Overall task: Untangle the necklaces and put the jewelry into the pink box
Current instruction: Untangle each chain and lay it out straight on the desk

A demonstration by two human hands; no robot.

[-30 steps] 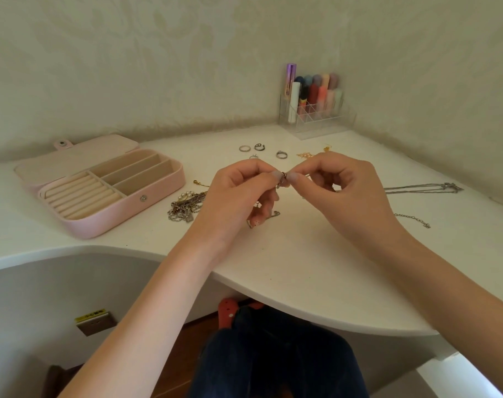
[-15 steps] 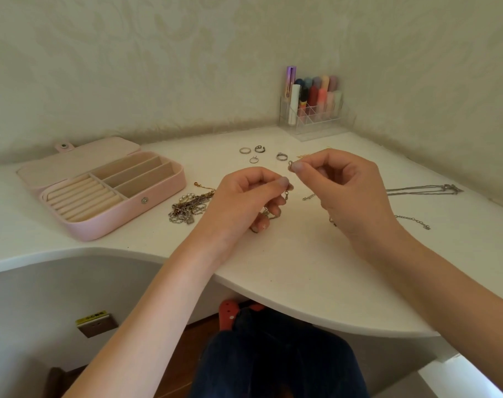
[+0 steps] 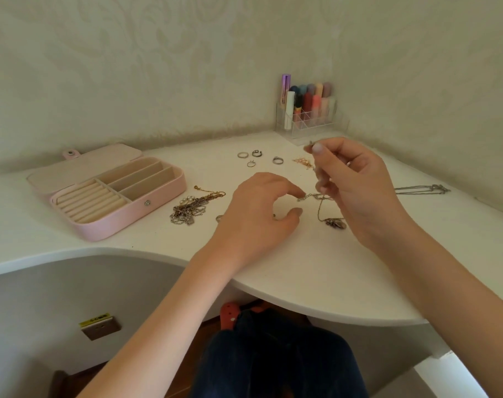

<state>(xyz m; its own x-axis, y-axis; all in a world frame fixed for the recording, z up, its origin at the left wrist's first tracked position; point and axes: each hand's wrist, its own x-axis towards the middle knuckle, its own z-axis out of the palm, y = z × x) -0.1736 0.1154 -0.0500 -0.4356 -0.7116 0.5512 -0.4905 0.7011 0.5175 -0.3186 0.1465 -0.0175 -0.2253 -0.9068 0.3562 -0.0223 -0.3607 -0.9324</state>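
Pink box (image 3: 116, 206) lies open at the table's (image 3: 316, 282) left, a tangled pile of chains (image 3: 191, 208) beside it. The left hand (image 3: 259, 216) hovers with fingers loosely curled, holding nothing. The right hand (image 3: 353, 185) pinches a thin necklace (image 3: 320, 202) aloft; its pendant (image 3: 335, 223) rests on the table.

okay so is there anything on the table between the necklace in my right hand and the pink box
Yes. The tangled chain pile lies on the table between the necklace your right hand pinches and the pink box; your left hand hovers there too.
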